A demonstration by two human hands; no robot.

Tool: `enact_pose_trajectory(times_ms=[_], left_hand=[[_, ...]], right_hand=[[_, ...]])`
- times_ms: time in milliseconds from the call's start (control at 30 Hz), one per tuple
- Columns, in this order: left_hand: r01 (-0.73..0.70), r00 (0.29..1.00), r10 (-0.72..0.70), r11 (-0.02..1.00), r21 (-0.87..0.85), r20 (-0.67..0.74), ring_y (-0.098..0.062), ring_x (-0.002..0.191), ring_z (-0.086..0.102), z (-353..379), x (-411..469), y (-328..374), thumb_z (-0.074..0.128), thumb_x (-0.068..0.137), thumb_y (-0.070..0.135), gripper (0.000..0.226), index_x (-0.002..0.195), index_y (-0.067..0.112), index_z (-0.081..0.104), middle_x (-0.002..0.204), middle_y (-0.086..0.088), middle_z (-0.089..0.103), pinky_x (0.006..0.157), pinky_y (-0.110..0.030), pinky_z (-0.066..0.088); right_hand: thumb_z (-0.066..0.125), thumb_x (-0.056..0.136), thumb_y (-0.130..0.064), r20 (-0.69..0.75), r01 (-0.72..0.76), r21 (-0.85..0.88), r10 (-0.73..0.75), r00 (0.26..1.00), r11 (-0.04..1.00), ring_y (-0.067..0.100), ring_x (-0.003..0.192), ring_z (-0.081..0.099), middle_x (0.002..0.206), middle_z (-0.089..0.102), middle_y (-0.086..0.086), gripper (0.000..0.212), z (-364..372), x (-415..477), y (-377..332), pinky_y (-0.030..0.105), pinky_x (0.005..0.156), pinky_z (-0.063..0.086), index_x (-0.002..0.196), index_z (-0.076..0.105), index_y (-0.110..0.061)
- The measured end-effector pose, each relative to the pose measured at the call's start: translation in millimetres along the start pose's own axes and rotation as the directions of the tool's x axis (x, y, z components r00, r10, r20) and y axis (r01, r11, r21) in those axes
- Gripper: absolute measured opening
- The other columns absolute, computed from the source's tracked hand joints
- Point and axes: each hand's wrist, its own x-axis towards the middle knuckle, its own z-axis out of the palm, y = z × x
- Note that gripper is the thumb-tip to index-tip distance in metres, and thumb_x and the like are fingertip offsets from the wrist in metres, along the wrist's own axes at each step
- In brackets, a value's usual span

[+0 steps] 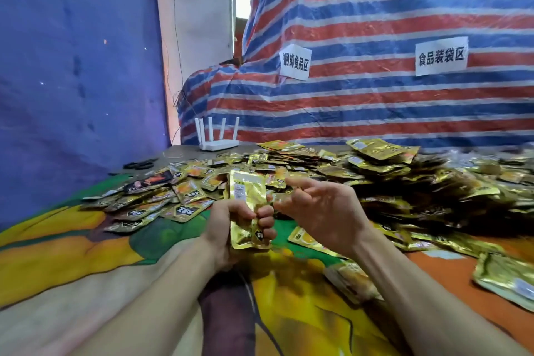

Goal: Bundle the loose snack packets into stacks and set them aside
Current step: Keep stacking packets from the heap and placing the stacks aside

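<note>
Left hand [231,225] grips upright gold packets [248,205]; right hand [323,211] open.

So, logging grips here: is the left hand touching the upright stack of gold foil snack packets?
Touching. Head view: the left hand grips the upright stack of gold foil snack packets, fingers curled round it.

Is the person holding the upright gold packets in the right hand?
No, the left hand grips the gold packets, while the right hand is beside them with spread fingers.
</note>
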Motion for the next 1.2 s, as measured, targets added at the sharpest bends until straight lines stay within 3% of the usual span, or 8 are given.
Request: enact_pose_trajectory(times_ms=[67,200,500,600,800,967,1100,1200], left_hand=[[0.001,0.999,0.0,1.0,-0.024,0.04,-0.016,0.059,0.043,1.2,-1.1,0.4,0.062,0.048,0.001,0.023,0.071,0.002,0.063,0.072,-0.004,0.041,0.055,-0.027,0.042],[0.011,1.0,-0.011,1.0,-0.004,-0.006,-0.017,0.057,0.046,4.0,-0.3,-1.5,0.063,0.062,0.006,0.016,0.078,0.003,0.063,0.072,-0.007,0.049,0.053,-0.027,0.043],[-0.31,0.846,0.282,0.951,0.014,-0.453,-0.024,0.059,0.062,-9.3,8.5,4.1,0.047,0.086,0.02,0.029,0.075,0.003,0.068,0.075,-0.013,0.067,0.057,-0.03,0.049],[-0.401,0.812,0.367,0.916,0.023,-0.453,-0.029,0.073,0.071,-10.6,7.7,5.5,0.044,0.09,0.026,0.044,0.072,0.005,0.077,0.086,-0.014,0.075,0.073,-0.037,0.055],[-0.442,0.791,0.395,0.897,0.012,-0.468,-0.024,0.057,0.067,-5.0,11.2,-1.2,0.05,0.086,0.027,0.042,0.051,0.019,0.071,0.065,-0.004,0.067,0.058,-0.031,0.058],[-0.365,0.832,0.339,0.931,0.026,-0.44,-0.028,0.064,0.073,-0.2,11.9,-4.3,0.051,0.084,0.033,0.041,0.057,0.016,0.077,0.072,-0.009,0.073,0.062,-0.038,0.061],[-0.282,0.839,0.283,0.957,0.073,-0.464,-0.027,0.075,0.075,1.1,14.3,-5.1,0.055,0.086,0.034,0.039,0.062,0.014,0.079,0.085,-0.01,0.076,0.074,-0.037,0.058],[-0.232,0.871,0.278,0.96,0.159,-0.404,-0.023,0.077,0.073,5.3,12.4,-8.8,0.051,0.092,0.035,0.041,0.069,0.017,0.08,0.089,-0.008,0.075,0.071,-0.034,0.057]], right_hand=[[0.057,0.075,-0.002,0.02,0.011,0.031,-0.011,1.0,0.999,0.016,0.058,0.053,0.065,0.051,0.001,0.047,0.2,1.0,0.9,0.036,0.081,0.057,0.121,0.068,-0.003],[0.066,0.083,0.0,-0.093,-0.003,-0.167,-0.013,0.996,0.986,0.019,0.061,0.068,0.097,0.075,0.01,0.046,5.7,2.7,10.4,0.032,0.058,0.06,0.122,0.071,-0.024],[0.087,0.076,-0.009,-0.3,-0.025,-0.472,-0.133,0.945,0.881,0.024,0.095,0.075,0.114,0.071,0.015,0.063,22.4,-1.6,30.3,0.046,0.066,0.063,0.133,0.066,-0.024],[0.09,0.073,-0.014,-0.276,-0.02,-0.585,-0.176,0.945,0.811,0.02,0.098,0.072,0.111,0.068,0.009,0.059,33.5,-3.1,43.7,0.046,0.075,0.064,0.126,0.069,-0.029],[0.09,0.07,-0.028,-0.149,0.081,-0.826,-0.355,0.923,0.558,0.008,0.106,0.063,0.113,0.065,-0.006,0.054,39.8,-2.4,58.0,0.031,0.094,0.053,0.118,0.068,-0.041],[0.09,0.07,-0.031,-0.149,0.068,-0.848,-0.36,0.921,0.526,0.006,0.112,0.059,0.12,0.063,-0.004,0.064,39.5,-3.8,59.8,0.027,0.1,0.047,0.129,0.066,-0.04],[0.092,0.067,-0.03,-0.158,0.082,-0.838,-0.383,0.91,0.539,-0.011,0.111,0.054,0.125,0.058,-0.004,0.078,38.5,-3.8,61.6,0.003,0.087,0.041,0.138,0.06,-0.034],[0.07,0.07,-0.04,-0.155,0.103,-0.826,-0.4,0.904,0.554,-0.018,0.109,0.049,0.125,0.056,-0.007,0.067,39.6,-3.7,61.2,0.005,0.089,0.042,0.136,0.06,-0.041]])
